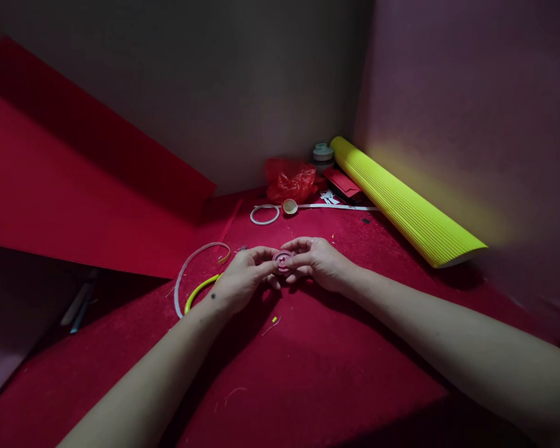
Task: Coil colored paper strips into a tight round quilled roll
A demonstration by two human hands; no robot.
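Note:
A small round pink disc, with a raised ring and a cut-out pattern in its middle, is held upright between my two hands. My left hand pinches its left edge between thumb and fingers. On the opposite edge, the thumb and fingertips of my right hand are closed on the same disc. Beside my left wrist lie a yellow curved handle, partly hidden by the hand, and a curled pale strip. Beyond the hands are a white ring and a small roll of tape.
A large red sheet rises at the left. A yellow ridged roll leans along the right wall. At the back sit a red plastic bag, a lidded jar and red envelopes. Scraps dot the red cloth.

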